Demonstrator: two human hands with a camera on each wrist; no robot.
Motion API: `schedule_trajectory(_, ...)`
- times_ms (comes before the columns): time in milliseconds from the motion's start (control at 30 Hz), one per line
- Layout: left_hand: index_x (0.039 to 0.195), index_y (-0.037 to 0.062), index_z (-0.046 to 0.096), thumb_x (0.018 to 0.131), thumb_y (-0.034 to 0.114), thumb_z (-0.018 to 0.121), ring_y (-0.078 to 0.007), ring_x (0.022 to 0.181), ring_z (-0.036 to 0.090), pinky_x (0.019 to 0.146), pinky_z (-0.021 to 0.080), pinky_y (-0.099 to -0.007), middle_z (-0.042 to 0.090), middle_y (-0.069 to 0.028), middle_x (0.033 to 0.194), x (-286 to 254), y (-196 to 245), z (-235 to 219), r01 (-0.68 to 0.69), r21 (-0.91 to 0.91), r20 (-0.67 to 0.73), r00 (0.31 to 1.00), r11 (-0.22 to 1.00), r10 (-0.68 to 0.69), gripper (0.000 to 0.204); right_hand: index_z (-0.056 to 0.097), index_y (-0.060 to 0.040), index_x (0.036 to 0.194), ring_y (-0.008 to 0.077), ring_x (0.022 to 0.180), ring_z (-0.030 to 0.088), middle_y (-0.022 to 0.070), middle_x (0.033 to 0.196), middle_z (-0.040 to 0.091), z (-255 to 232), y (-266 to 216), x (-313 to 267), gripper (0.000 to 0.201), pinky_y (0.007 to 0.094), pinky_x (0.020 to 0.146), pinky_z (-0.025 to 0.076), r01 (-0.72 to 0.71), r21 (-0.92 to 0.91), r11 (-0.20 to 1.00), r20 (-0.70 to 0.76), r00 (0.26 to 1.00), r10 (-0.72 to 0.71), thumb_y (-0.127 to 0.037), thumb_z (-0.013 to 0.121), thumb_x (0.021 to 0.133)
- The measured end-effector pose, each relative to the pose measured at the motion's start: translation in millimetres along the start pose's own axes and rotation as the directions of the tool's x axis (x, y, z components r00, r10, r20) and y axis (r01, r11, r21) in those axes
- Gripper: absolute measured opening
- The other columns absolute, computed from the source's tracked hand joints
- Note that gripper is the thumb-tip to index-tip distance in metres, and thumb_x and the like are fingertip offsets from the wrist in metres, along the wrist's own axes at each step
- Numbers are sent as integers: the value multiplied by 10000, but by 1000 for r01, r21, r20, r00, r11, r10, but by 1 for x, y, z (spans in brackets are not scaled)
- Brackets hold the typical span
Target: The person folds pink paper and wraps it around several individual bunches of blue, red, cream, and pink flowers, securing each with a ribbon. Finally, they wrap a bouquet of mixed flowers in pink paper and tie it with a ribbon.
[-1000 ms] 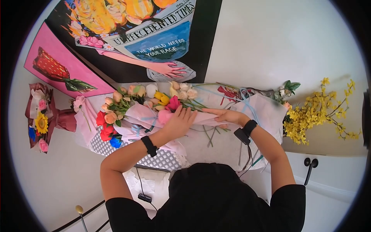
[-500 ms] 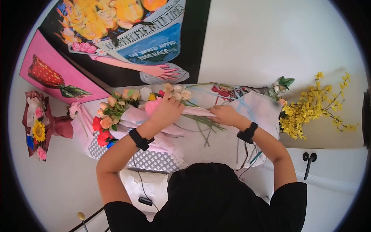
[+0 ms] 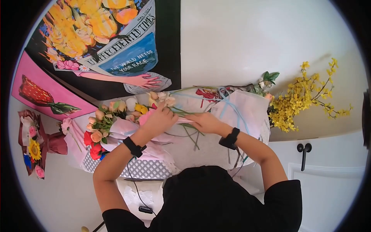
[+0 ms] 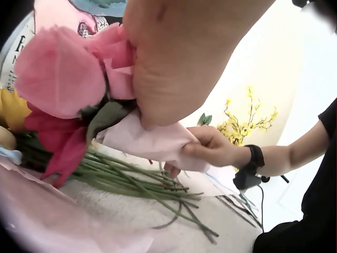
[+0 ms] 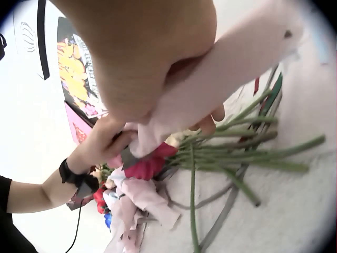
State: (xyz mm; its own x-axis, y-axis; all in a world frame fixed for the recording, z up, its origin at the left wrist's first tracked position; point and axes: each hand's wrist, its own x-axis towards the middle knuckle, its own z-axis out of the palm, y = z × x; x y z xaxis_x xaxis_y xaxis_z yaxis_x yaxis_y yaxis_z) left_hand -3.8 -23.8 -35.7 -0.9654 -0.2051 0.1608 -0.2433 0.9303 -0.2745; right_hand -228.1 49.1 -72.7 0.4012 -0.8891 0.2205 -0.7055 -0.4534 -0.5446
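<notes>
My left hand holds the upper end of a pale pink strip of wrapping paper, close below the flower heads. Its fingertips are largely hidden in the left wrist view. Further down the same paper, my right hand pinches it, thumb on top and fingers beneath. A large pink rose and a darker magenta flower show beside my left hand. Under the paper, a bundle of green stems fans out over the table. Peach roses and a yellow flower lie just beyond my left hand.
More pink wrapping paper and a bunch of peach and red roses lie to the left. A paper sheet with a light blue ribbon is at right, near yellow branches. Paintings lean behind the table.
The head view has shifted, so the scene sits further left. The right hand went from extended fingers along the paper to pinching it. Both hands are now closer together, the left near the flower heads.
</notes>
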Motion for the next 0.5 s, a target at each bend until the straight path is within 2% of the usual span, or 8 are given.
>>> schedule_trajectory(67,860,74,547,720,135,524,-202,740,561,964,338,-482,537,-42,681,-6,-2,0,-1,43,-20,1000,999,2,154,575,-38,963,338,783,601,177,847,615,-24,15,-3,233,427,639,483,25,66,997,-64,998,-21,-185,545,785)
schedule_trajectory(133,876,73,546,707,118,526,-193,733,549,960,352,-464,514,-33,683,-11,-7,-2,4,84,-41,999,996,0,176,592,-23,883,339,798,591,188,882,610,-32,64,-11,225,429,680,479,-176,-7,984,-261,951,168,-222,555,784)
schedule_trajectory(167,868,77,541,707,116,527,-192,726,547,958,355,-464,509,-30,678,-13,-9,-5,21,100,-41,999,995,-17,166,589,-20,861,336,809,588,189,888,606,-43,83,-11,211,427,700,475,-344,-160,925,-233,924,303,-214,554,784)
schedule_trajectory(200,860,80,536,707,114,528,-190,719,545,955,358,-463,504,-26,673,-14,-11,-7,37,116,-41,999,993,-32,157,587,-18,839,333,820,584,190,894,602,-52,98,-13,200,425,721,472,-488,-310,816,-228,872,434,-207,553,785)
schedule_trajectory(333,873,81,534,709,116,528,-188,714,540,955,360,-460,501,-23,675,-14,-14,-4,40,146,-61,998,988,-31,168,578,-16,815,329,833,583,176,854,599,-57,127,-22,192,441,710,467,-432,-423,797,-270,899,344,-204,559,781)
schedule_trajectory(400,897,77,535,715,122,526,-186,714,537,958,356,-463,505,-22,683,-11,-9,-5,22,117,-56,998,993,-16,188,578,-25,816,329,825,582,176,873,600,-55,121,-21,175,447,702,464,-595,-370,713,-97,788,608,-194,568,772)
schedule_trajectory(433,897,77,535,715,122,526,-186,714,537,958,356,-463,505,-22,683,-11,-7,-5,27,120,-56,998,992,-21,188,578,-25,816,329,825,582,176,873,600,-49,127,-23,175,447,702,464,-591,-371,717,-96,792,603,-194,568,772)
schedule_trajectory(500,901,78,534,722,131,522,-185,721,536,961,354,-460,509,-20,691,-11,-5,-8,-4,117,-75,997,993,13,187,571,-35,760,324,774,588,154,805,605,-38,136,-23,189,423,656,455,-562,-311,767,-257,826,501,-223,586,776)
